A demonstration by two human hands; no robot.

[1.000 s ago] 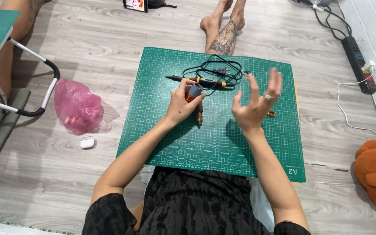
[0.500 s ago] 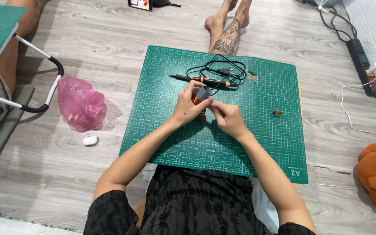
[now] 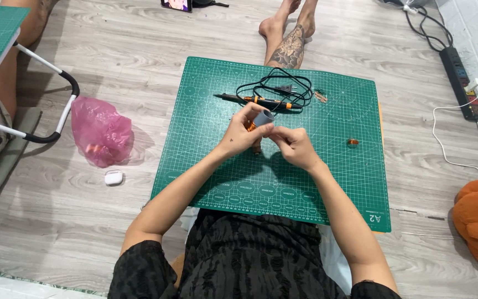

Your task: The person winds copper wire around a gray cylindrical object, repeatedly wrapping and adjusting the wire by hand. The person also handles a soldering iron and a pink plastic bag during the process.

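Forearms come first, since they fill the lower half of the view: both of mine reach forward from my lap and meet over the middle of the green cutting mat, which lies flat on the grey wooden floor.

My left hand is curled, its fingers closed around a small grey cylinder with something orange showing just under it; what that orange part is, I cannot tell. The thumb and fingers pinch it from the left, palm turned inward, wrist a little above the mat.

My right hand is also curled, knuckles up, fingertips drawn together close by the lower end of the same piece. Whether it really grips the piece or only touches it I cannot tell, as the fingers hide the contact.

The grey cylinder sits between my 2 hands, lifted off the mat, near its centre.

Just beyond my hands lies a soldering iron with an orange and black handle, its black cord coiled beside it. A small orange part lies on the mat to my right, well apart.
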